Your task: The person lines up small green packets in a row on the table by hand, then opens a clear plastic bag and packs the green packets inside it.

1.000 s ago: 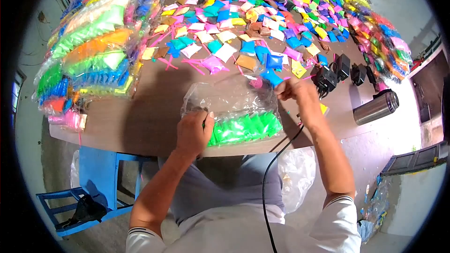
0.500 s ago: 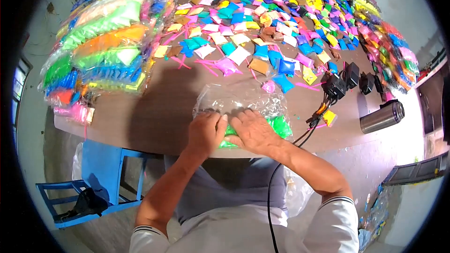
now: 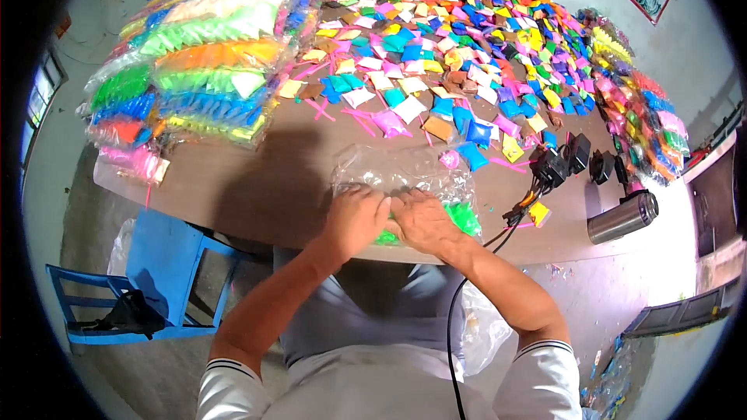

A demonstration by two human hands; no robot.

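A clear plastic bag (image 3: 364, 165) lies at the table's front edge, its upper part flat and crinkled. Bright green packets (image 3: 464, 218) fill its lower part and show to the right of my hands and below them. My left hand (image 3: 356, 219) rests on the bag's middle, fingers curled in against the plastic. Beside it, almost touching, my right hand (image 3: 425, 221) bears on the same bag with bent fingers closed on the film. The fingertips of both hands are partly hidden.
Small coloured packets (image 3: 436, 39) cover the table's far side. Bulging bags of packets are stacked at left (image 3: 210, 54) and right (image 3: 642, 101). Black plugs with cables (image 3: 551, 167) and a steel flask (image 3: 622, 219) stand at right. A blue chair (image 3: 159, 264) is lower left.
My hands have drawn closer together on the bag, and less green shows between them. My right thumb has moved in toward its fingers. The whole view has tilted slightly.
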